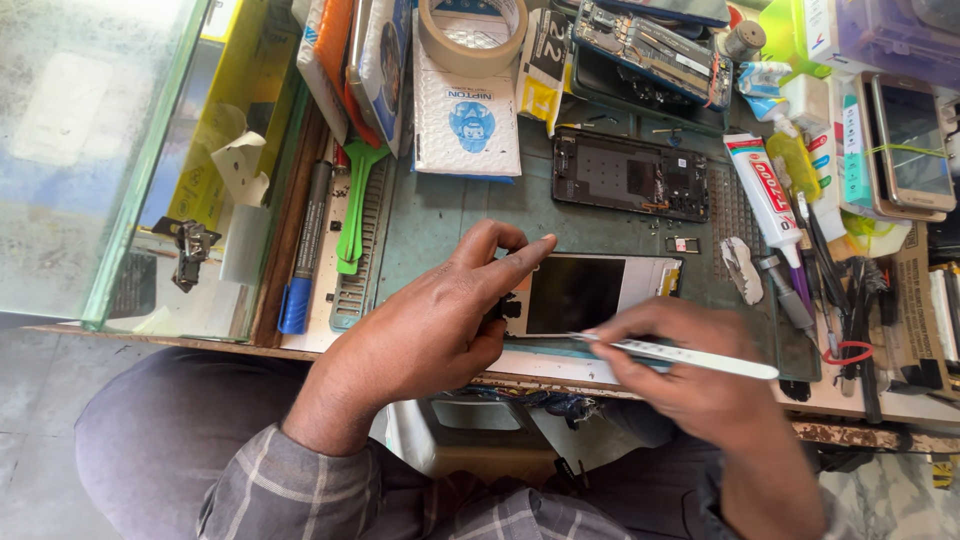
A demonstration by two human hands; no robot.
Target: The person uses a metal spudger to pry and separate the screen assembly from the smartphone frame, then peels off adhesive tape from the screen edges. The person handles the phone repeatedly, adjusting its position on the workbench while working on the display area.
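An opened phone body [590,293] with a pale inner plate lies flat on the green work mat [440,215] near the bench's front edge. My left hand [440,320] rests on the phone's left end, fingers curled, index finger stretched over its top edge. In my right hand [690,375] I grip white tweezers [680,353], held nearly level, with the tip touching the phone's lower edge. A second dark phone frame [630,175] lies just behind on the mat.
A roll of tape [472,35], a padded white pouch [466,115], a circuit board [650,45], a glue tube [762,185], a phone held with a band [910,140], a blue marker [300,245], a green pry tool [355,200] and several hand tools [850,300] crowd the bench. A glass case [110,150] stands left.
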